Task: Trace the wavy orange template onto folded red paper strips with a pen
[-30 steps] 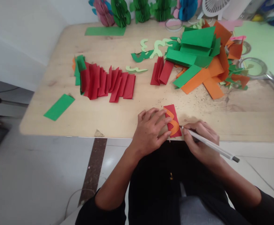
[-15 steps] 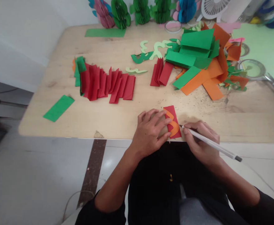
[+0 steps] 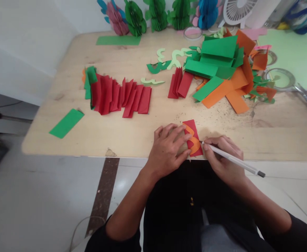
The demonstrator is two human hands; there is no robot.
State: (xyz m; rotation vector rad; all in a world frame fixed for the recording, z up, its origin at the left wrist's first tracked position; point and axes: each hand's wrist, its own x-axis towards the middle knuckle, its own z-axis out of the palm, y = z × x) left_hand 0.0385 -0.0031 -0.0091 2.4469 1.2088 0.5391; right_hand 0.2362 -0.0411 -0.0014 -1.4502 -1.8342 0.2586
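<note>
Pen (image 3: 233,159) is in your right hand (image 3: 228,171), grip closed w/ thumb and fingers around the barrel, tip right at the outer edge of the curvy orange cut-out (image 3: 194,144). That cut-out lies on top of a small red paper piece (image 3: 192,125) at the near edge of the table (image 3: 132,138), between your hands. Your left hand (image 3: 166,148) isn't wrapped around anything: grip loose, fingers spread, a few fingertips pressing the cut-out down on its left side.

As for how far along you are, imo you're mid-trace on this one. Can't tell how much outline is drawn, any line's too small to make out and your fingers cover part of the orange. No curve cut into this red pc yet, the edges I can see are straight.

Other reds look uncut too: a long row of folded red paper (image 3: 115,96) off to the left and a smaller red bunch (image 3: 185,85) farther back, all straight-edged afaict. Same w/ the green strips (image 3: 219,47) heaped over orange strips (image 3: 237,101) at back right.

On the done side, a dark green curvy piece (image 3: 153,70) and a light green curvy piece (image 3: 150,82) lie mid-table, tho idk if they're keepers or offcuts
</note>
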